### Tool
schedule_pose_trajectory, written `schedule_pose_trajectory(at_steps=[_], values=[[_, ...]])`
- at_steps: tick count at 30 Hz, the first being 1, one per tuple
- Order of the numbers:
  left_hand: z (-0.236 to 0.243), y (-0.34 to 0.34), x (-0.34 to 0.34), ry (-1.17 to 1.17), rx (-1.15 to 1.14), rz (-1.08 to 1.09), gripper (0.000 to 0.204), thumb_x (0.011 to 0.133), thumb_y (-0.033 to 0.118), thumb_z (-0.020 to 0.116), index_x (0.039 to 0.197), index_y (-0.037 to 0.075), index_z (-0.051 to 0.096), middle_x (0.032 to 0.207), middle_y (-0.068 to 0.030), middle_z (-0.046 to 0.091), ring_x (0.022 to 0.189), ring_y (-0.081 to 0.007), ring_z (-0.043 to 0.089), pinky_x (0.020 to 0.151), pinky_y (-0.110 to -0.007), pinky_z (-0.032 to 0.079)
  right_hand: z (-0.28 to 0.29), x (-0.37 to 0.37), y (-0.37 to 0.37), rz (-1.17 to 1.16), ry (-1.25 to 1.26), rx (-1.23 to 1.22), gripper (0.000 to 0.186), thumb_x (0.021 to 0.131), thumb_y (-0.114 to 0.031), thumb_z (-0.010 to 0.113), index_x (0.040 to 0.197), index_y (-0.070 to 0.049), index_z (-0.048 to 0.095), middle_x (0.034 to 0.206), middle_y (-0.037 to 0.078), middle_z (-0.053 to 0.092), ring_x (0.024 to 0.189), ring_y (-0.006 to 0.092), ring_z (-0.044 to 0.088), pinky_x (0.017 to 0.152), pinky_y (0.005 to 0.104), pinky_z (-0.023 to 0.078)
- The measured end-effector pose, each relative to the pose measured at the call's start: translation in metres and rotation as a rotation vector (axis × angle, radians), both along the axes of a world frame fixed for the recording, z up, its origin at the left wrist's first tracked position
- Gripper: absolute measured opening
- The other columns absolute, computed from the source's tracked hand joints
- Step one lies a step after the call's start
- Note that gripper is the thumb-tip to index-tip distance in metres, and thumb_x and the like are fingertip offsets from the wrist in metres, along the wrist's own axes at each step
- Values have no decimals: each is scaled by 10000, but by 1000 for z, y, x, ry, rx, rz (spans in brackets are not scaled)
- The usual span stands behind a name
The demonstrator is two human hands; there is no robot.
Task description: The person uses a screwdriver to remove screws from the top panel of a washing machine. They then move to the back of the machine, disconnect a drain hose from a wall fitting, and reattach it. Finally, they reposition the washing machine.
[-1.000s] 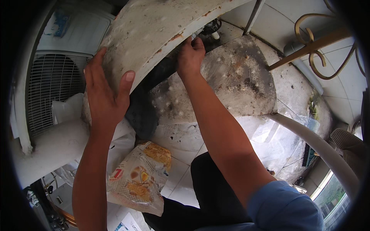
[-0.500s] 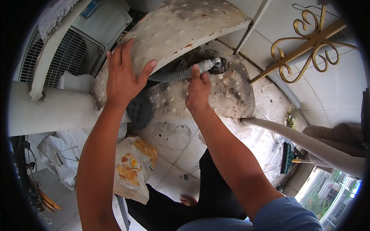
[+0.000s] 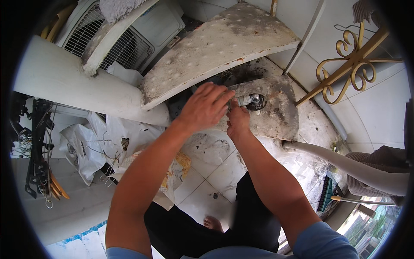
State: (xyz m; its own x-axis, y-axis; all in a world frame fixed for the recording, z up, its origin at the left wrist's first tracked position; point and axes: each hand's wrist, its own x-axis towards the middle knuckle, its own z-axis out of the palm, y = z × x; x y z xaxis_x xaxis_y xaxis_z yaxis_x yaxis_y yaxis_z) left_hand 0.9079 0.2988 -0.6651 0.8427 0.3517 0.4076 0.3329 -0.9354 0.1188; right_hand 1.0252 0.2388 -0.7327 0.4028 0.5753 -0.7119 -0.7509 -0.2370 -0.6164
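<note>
My left hand [image 3: 206,105] is open, its fingers loosely bent over a hose beside my right hand; whether they touch it is unclear. My right hand [image 3: 237,116] is closed on the hose's pale end fitting [image 3: 243,100], which joins a shiny metal piece [image 3: 254,99] at a dark round opening on the lower dirty slab [image 3: 278,121]. An upper rust-edged slab [image 3: 215,41] slants above both hands. Most of the hose is hidden behind them.
An air-conditioner unit [image 3: 129,49] and white beams [image 3: 56,82] stand upper left. Plastic bags [image 3: 86,146], hangers [image 3: 41,146] and a patterned sack [image 3: 170,181] lie left. Gold scrollwork [image 3: 349,69], a pale tube [image 3: 345,162] and a brush [image 3: 326,194] are right, my bare foot [image 3: 212,223] below.
My left hand has left the upper slab's edge and moved right and down to the hose. My right hand stays on the hose's end. The view has shifted, showing more on the left.
</note>
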Motion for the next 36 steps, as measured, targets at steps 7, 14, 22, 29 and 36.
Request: schedule_pose_trajectory(at_steps=[7, 14, 22, 29, 36], values=[[-55, -9, 2, 190, -449, 291, 490, 893, 231, 696, 1328, 31, 591, 1096, -204, 674, 1106, -385, 630, 1127, -521, 372, 19, 0, -18, 343, -178, -83, 507, 1007, -450, 573, 1172, 27, 617, 1110, 119, 629, 987, 208, 609, 846, 360, 477], [-53, -33, -16, -21, -434, 529, 356, 872, 331, 712, 1034, 14, 718, 828, -206, 705, 855, -376, 668, 958, -454, 463, 43, 50, -39, 902, -1366, 71, 196, 925, -166, 693, 1066, -30, 685, 959, 105, 718, 704, 219, 663, 642, 349, 516], [-44, -64, -19, -214, -377, 458, 294, 847, 305, 734, 934, 26, 704, 718, -181, 673, 725, -369, 644, 841, -455, 472, 68, 69, -49, 877, -1916, 468, 468, 816, -20, 720, 1264, -58, 592, 1009, 128, 687, 958, 322, 623, 830, 407, 532], [-61, -65, -25, -296, -521, 321, 228, 828, 226, 746, 887, 16, 679, 712, -188, 652, 731, -386, 647, 750, -473, 495, 46, 52, -56, 915, -1933, 533, 498, 818, 10, 667, 1303, -45, 569, 1021, 133, 656, 973, 309, 593, 864, 404, 521], [-68, -62, -32, -289, -637, 328, 255, 842, 247, 728, 877, 4, 662, 745, -205, 651, 753, -410, 647, 728, -481, 507, 45, 45, -50, 882, -1819, 607, 539, 808, 56, 676, 1322, -50, 556, 935, 126, 671, 933, 324, 612, 812, 418, 528]])
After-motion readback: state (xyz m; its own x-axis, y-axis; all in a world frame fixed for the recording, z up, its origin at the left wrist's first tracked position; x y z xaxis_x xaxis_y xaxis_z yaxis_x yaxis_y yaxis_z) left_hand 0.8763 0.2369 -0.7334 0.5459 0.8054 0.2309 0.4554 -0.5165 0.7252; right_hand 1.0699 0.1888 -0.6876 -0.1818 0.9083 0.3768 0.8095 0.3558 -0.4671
